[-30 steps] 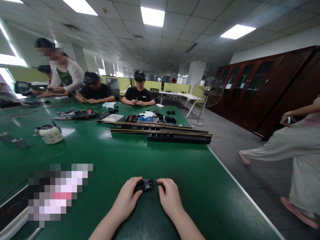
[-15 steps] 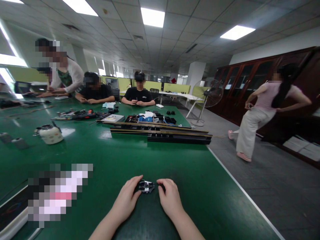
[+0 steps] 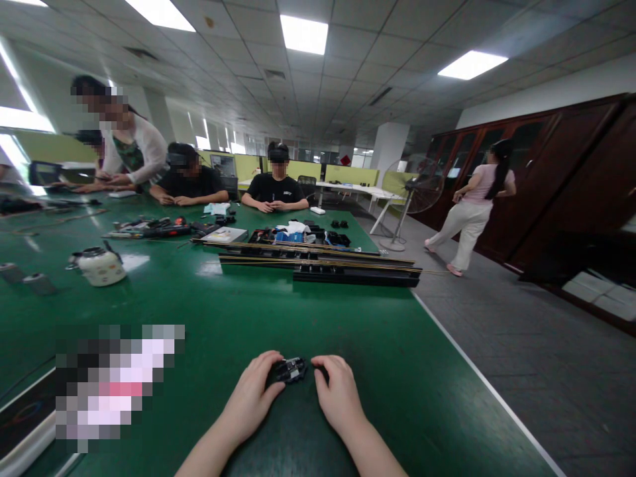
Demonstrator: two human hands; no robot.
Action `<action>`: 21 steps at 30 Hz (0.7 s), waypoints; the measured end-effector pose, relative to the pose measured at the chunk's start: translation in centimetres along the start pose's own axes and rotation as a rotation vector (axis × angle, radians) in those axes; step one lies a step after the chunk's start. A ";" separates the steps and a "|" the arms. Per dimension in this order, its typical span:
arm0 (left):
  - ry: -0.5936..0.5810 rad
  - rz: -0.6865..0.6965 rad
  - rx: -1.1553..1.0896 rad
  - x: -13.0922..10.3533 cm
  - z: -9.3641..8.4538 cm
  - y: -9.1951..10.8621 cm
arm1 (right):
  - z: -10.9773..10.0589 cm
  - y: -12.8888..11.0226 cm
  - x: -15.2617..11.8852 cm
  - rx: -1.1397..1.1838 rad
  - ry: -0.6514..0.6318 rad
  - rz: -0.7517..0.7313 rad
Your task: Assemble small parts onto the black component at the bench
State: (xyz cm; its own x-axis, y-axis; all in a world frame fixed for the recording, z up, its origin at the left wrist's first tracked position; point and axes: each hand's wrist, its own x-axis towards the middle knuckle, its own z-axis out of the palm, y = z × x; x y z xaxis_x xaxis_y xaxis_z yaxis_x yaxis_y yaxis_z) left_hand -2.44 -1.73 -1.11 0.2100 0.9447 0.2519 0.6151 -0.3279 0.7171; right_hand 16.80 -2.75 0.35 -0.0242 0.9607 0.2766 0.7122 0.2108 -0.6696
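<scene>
A small black part with silvery metal pieces (image 3: 294, 369) is just above or on the green table (image 3: 238, 331), in front of me. My left hand (image 3: 256, 391) grips its left end, with the thumb at the near side and the fingers at the far side. What exactly the part is, I cannot make out. My right hand (image 3: 338, 391) is a short gap to the right of it, with fingers curled and the thumb a little apart from them. Nothing shows between those fingers.
Long black rails with thin brass-coloured rods (image 3: 322, 265) lie across the table ahead. Left of me are a pale kettle (image 3: 102, 267), grey cylinders (image 3: 40, 283) and a blurred-out device (image 3: 30, 404). Co-workers sit at the far side; one person (image 3: 474, 205) walks near a standing fan (image 3: 410, 189).
The small part has turned and tilted slightly in my left hand, and looks darker. My right hand has hardly moved. The person at the right has walked farther away.
</scene>
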 end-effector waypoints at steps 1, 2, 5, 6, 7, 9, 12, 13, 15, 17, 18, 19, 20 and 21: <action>0.001 -0.004 -0.001 0.0 0.0 0.0 | 0.0 0.0 0.0 0.002 -0.003 0.001; 0.002 -0.010 -0.001 0.0 0.0 0.0 | -0.1 -0.1 0.0 0.003 -0.004 0.002; 0.000 -0.026 0.001 0.1 0.0 0.1 | -0.2 -0.2 0.0 0.004 -0.004 0.004; -0.002 -0.028 0.001 0.1 0.0 0.1 | -0.2 -0.2 0.0 0.004 -0.003 0.004; -0.006 -0.028 0.000 0.1 0.0 0.2 | -0.2 -0.2 0.0 0.006 -0.003 0.005; -0.013 -0.024 -0.003 0.1 0.0 0.2 | -0.1 -0.1 0.0 0.007 -0.003 0.002; -0.021 -0.004 -0.012 0.1 0.0 0.2 | 0.1 0.1 0.1 0.001 0.000 -0.009; -0.023 0.004 -0.015 0.1 0.0 0.1 | 0.1 0.2 0.1 0.001 0.002 -0.015; -0.027 0.017 -0.018 0.1 -0.1 0.1 | 0.3 0.3 0.1 0.004 0.009 -0.025; -0.031 0.022 -0.013 0.1 -0.1 0.1 | 0.4 0.5 0.1 0.007 0.018 -0.036; -0.031 0.021 -0.008 0.1 -0.1 0.1 | 0.4 0.6 0.1 0.007 0.025 -0.041; -0.032 0.017 -0.002 0.1 -0.2 0.2 | 0.5 0.6 0.1 0.006 0.033 -0.047; -0.034 0.013 0.004 0.1 -0.2 0.2 | 0.5 0.7 0.1 0.007 0.042 -0.052; -0.039 0.010 0.010 0.1 -0.2 0.2 | 0.5 0.7 0.1 0.011 0.052 -0.058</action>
State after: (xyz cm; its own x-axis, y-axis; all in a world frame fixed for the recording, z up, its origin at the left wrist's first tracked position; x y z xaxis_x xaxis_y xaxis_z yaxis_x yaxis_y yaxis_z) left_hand -2.44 -1.73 -0.87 0.2453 0.9409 0.2336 0.6201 -0.3375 0.7082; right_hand 16.93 -2.46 -0.44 -0.0290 0.9363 0.3501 0.7031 0.2681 -0.6586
